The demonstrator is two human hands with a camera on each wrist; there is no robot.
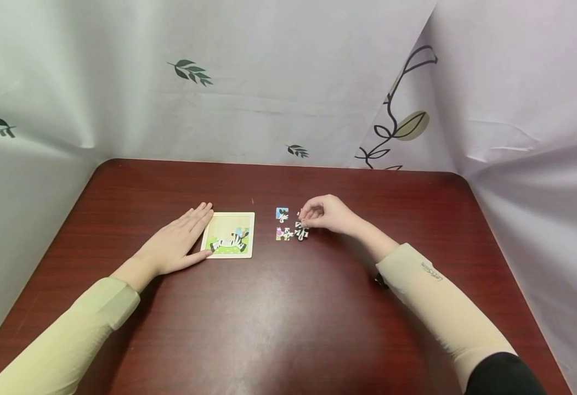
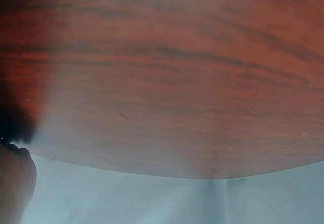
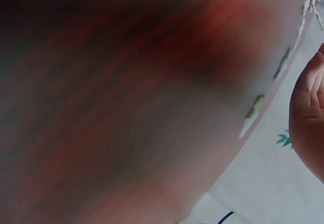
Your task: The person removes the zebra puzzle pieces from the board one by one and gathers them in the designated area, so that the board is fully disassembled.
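On the reddish-brown counter (image 1: 249,340), a cream-rimmed puzzle board (image 1: 252,237) lies toward the far edge, a little left of centre. Its lower part carries zebra and green pieces (image 1: 229,242), while bare backing shows in the upper part. The left hand (image 1: 177,244) lies flat with straight fingers, holding nothing, touching the board's side that faces the counter's left edge; its thumb reaches the board's near corner.

Between the board and the counter's right edge are a blue piece (image 1: 282,214), nearer the far edge, and a pink-and-green piece (image 1: 283,234) below it. Beside that one is a black-and-white striped piece (image 1: 301,232). The right hand (image 1: 332,215) bends its fingers narrowly at this piece; whether they pinch it I cannot tell. Another piece, mostly hidden, shows by the fingers. A leaf-printed curtain (image 1: 249,109) hangs beyond the far edge
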